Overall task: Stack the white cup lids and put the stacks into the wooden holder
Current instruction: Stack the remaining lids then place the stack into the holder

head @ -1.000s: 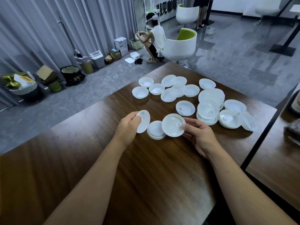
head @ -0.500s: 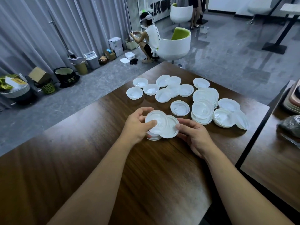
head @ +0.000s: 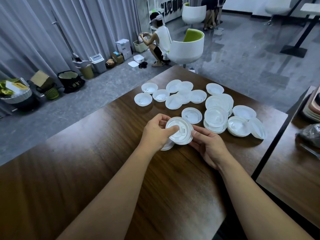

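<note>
Both my hands hold a small stack of white cup lids (head: 181,131) just above the dark wooden table (head: 103,170). My left hand (head: 156,132) grips the stack from the left, thumb pressed on the top lid. My right hand (head: 207,144) pinches its right rim. Another low stack of lids (head: 167,146) lies on the table, partly hidden under my left hand. Several loose white lids (head: 174,96) and short stacks (head: 216,118) are spread across the far half of the table. No wooden holder is in view.
A second table (head: 294,179) stands to the right across a narrow gap, with a dark bag (head: 310,134) and stacked trays (head: 313,108) on it. Beyond the table, a person crouches by a white and green chair (head: 187,47); bins and boxes line the curtain.
My left hand brought its single lid rightwards onto the lid held in my right hand; both hands now hold the joined lids together. The camera view shifted slightly.
</note>
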Demonstrator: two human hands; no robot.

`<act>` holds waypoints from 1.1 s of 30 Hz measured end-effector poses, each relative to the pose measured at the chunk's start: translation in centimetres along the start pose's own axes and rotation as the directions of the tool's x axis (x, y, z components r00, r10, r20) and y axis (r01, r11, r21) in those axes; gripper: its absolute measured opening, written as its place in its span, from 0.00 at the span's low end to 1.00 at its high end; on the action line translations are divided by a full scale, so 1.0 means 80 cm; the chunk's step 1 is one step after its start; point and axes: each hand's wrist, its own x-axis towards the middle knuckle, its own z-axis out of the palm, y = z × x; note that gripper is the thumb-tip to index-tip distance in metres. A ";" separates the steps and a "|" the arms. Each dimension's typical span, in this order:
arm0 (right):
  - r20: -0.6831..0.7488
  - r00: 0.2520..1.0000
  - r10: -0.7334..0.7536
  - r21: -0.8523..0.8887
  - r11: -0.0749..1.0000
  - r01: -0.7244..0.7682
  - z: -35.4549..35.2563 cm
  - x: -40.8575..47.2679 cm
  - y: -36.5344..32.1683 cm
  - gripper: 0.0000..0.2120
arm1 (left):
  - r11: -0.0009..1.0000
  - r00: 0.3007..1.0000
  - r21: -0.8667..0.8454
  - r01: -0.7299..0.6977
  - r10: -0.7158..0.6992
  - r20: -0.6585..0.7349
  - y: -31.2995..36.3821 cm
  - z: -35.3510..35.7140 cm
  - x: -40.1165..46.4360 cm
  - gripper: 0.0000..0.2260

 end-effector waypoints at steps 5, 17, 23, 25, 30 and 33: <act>0.008 1.000 0.004 0.016 1.000 -0.004 -0.002 0.000 -0.001 0.15 | 0.997 0.998 -0.042 0.057 -0.057 -0.003 0.004 0.009 0.000 0.13; -0.052 0.998 -0.021 -0.021 1.000 0.020 0.004 -0.001 -0.002 0.17 | 0.994 0.997 0.081 -0.070 0.071 -0.019 0.007 0.024 0.004 0.16; -0.100 0.994 -0.030 -0.041 0.999 0.026 0.005 0.003 0.002 0.10 | 0.973 0.997 -0.223 0.052 -0.063 -0.042 0.005 0.000 0.014 0.17; -0.114 0.993 -0.033 -0.034 0.999 0.029 0.004 0.003 0.003 0.10 | 0.992 0.983 -0.126 0.019 -0.041 -0.179 -0.005 -0.019 0.018 0.10; -0.132 0.991 -0.016 -0.022 1.000 0.013 0.001 0.004 0.003 0.09 | 0.936 0.974 0.343 -0.074 -0.006 0.227 -0.044 -0.046 0.010 0.26; -0.139 0.990 -0.018 -0.040 0.999 0.013 0.000 0.006 0.004 0.09 | 0.881 0.933 0.458 -0.121 -0.058 0.356 -0.051 -0.050 0.008 0.38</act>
